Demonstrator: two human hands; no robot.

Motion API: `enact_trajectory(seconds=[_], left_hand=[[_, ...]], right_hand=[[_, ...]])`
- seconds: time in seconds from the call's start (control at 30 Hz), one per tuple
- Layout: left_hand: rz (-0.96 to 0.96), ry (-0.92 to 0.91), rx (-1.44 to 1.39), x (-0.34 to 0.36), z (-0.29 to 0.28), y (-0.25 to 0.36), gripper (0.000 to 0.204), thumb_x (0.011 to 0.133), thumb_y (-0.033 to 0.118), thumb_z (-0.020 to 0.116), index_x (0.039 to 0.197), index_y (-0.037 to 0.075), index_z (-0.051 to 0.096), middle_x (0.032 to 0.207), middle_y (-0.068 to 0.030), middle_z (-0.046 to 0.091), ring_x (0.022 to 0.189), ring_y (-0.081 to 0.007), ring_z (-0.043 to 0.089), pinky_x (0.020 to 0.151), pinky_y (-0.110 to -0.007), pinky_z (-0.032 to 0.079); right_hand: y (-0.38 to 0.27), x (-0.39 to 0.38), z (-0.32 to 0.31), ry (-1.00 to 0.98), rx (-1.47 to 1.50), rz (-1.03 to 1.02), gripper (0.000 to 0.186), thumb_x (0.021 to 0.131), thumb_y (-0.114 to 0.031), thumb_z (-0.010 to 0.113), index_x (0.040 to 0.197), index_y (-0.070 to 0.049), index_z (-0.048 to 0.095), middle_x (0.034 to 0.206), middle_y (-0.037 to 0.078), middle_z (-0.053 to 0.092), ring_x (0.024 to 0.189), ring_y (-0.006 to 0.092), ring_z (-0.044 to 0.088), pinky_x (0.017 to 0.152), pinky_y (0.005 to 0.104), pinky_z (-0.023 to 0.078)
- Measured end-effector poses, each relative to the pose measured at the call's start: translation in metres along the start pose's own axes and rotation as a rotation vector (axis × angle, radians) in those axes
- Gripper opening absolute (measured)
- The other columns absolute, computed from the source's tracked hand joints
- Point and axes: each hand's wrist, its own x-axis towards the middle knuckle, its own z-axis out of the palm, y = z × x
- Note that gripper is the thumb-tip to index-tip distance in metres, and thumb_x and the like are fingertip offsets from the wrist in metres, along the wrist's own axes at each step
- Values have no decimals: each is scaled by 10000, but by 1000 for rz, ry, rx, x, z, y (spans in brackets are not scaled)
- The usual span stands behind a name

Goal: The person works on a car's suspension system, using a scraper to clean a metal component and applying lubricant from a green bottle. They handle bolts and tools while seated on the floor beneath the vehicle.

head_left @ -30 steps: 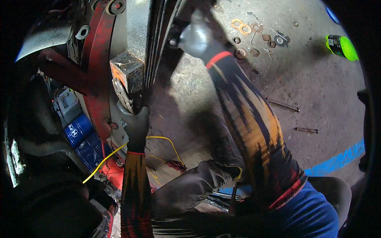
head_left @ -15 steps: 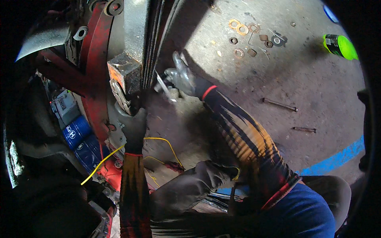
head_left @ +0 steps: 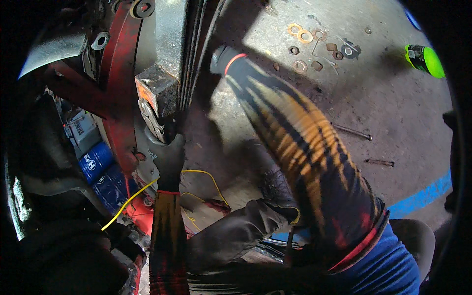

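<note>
Two blue drums (head_left: 104, 151) bear white lettering (head_left: 90, 163) — left hand (head_left: 168, 156) gripping pliers (head_left: 152, 119), right hand (head_left: 221, 60) — hold impossible to tell.

Lime-green bottle (head_left: 427, 61) at 2 o'clock, couple blue drums (head_left: 97, 160) near 9, blue floor stripe (head_left: 422, 195) (kinda patchy) between 3 and 4.

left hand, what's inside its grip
The left hand holds a metal pliers-like tool, whose upper part shows in front of the orange-sided block. The tool's lower end is covered by the hand, so its shape cannot be seen.
</note>
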Motion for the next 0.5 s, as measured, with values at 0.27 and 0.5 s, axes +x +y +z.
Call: enact_trajectory(seconds=[0.27, 0.5], left_hand=[[-33, 11, -50, 0, 2, -2, 840, 761, 49, 683, 1489, -84, 286, 1204, -138, 575, 1009, -178, 576, 913, -344, 504], [23, -23, -134, 0, 1, -2, 870, 756, 62, 693, 1496, -95, 262, 1354, -191, 531, 1173, -261, 567, 1031, -373, 456]], right_hand=[[46, -8, -23, 27, -198, 80, 625, 1042, -611, 335, 1128, -39, 571, 890, 118, 625, 789, 235, 629, 778, 443, 512], [75, -38, -54, 12, -367, 233, 690, 1034, -650, 276, 1257, -41, 513, 1028, 159, 646, 895, 248, 658, 863, 447, 516]])
